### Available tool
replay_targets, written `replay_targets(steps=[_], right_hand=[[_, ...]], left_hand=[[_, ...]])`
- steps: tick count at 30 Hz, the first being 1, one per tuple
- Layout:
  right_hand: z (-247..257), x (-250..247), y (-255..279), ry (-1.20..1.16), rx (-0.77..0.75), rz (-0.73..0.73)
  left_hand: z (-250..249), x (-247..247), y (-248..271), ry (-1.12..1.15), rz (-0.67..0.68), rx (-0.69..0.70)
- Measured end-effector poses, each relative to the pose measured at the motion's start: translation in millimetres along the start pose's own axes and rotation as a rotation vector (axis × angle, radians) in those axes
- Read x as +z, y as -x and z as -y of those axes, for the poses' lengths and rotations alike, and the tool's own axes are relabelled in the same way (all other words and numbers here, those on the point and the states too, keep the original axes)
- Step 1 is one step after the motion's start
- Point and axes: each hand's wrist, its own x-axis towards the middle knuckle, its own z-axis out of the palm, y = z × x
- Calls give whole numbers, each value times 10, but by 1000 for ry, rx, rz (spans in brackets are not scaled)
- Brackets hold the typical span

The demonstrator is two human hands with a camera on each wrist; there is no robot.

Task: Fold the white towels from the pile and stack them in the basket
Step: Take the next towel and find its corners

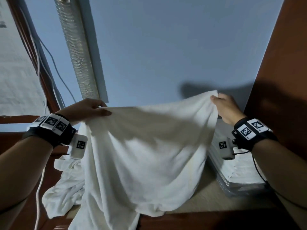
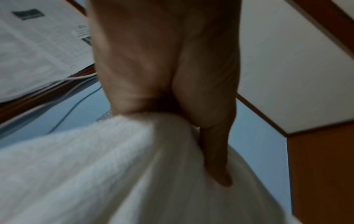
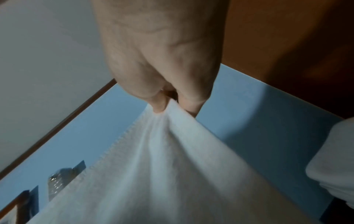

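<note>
A white towel (image 1: 142,155) hangs spread in the air between both hands, its lower edge draped onto the tan tabletop (image 1: 209,198). My left hand (image 1: 89,109) grips its upper left corner, and the left wrist view shows the towel (image 2: 95,174) bunched under the fingers (image 2: 216,159). My right hand (image 1: 224,105) pinches the upper right corner, thumb and finger closed on the towel (image 3: 153,174). A pile of white towels (image 1: 64,188) lies at lower left, partly hidden. The grey basket (image 1: 232,185) at right holds folded white towels (image 1: 245,170).
A blue-grey wall (image 1: 166,47) rises behind the table, with a silver duct (image 1: 76,47) and white cables (image 1: 39,67) at left. A brown wooden panel (image 1: 282,63) stands close on the right. A white cable (image 1: 39,196) hangs at lower left.
</note>
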Motion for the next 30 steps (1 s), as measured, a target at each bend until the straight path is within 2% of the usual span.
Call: replay_targets(steps=[2, 4, 7, 9, 11, 12, 15, 18, 19, 21, 23, 25, 27, 28, 30], right_hand=[[131, 85, 110, 48, -97, 36], [335, 278, 322, 6, -210, 151], [727, 665, 769, 20, -291, 439], [883, 880, 1015, 168, -375, 603], [964, 943, 1125, 241, -498, 568], [976, 925, 1117, 190, -506, 536], [1097, 758, 1082, -71, -389, 425], [1184, 559, 868, -305, -238, 185], [1188, 472, 773, -337, -203, 89], [1064, 261, 535, -312, -155, -23], [815, 110, 293, -203, -152, -15], [576, 101, 195, 19, -185, 53], [460, 159, 187, 207, -244, 114], [461, 214, 231, 216, -244, 141], [567, 347, 394, 195, -267, 231]], left_hand=[[-143, 114, 4, 88, -9, 71], [-399, 309, -3, 116, -41, 171], [-955, 626, 33, 110, -92, 352], [-1232, 752, 27, 66, -102, 395], [-1301, 763, 44, 33, -107, 350], [-1260, 748, 74, 80, -84, 311], [-1020, 833, 232, 239, 111, 214], [-559, 1056, 375, 123, 280, 124], [-317, 1096, 367, 60, 300, 109], [181, 1063, 320, -30, 202, 38], [559, 910, 273, -76, 13, -114], [733, 738, 173, -104, -130, -162], [585, 648, 132, 123, -309, -163], [444, 625, 122, 207, -392, -148], [15, 616, 145, 216, -436, -62]])
